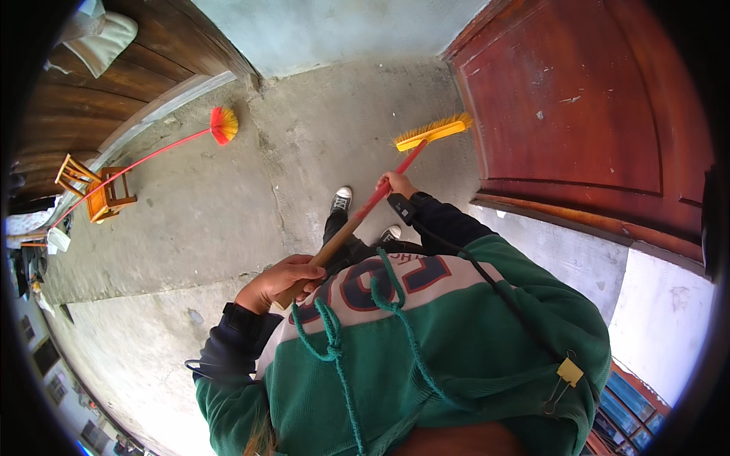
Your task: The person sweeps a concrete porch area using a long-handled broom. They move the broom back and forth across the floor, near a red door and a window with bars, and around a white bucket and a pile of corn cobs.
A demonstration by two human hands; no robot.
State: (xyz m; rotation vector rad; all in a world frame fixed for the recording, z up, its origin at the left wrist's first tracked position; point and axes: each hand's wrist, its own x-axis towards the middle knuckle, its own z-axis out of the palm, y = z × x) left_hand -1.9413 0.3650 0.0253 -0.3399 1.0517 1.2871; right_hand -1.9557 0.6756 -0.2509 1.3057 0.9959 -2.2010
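Observation:
A push broom with a yellow head (434, 134) and a red and wooden handle (356, 221) runs diagonally before me. My left hand (291, 280) is closed around the wooden top end of the handle, close to my chest. Farther down, my right hand (396, 185) grips the red part. The yellow head with its bristles is at the concrete floor (342, 125), its right end close to the foot of the red door. Both my shoes stand on the floor near the handle.
At the left, a red and yellow round brush (224, 126) on a long red pole lies across a small wooden chair (102, 196) beside a plank wall (85, 108). A red wooden door (570, 108) stands at the right, a pale wall (342, 28) at the far end.

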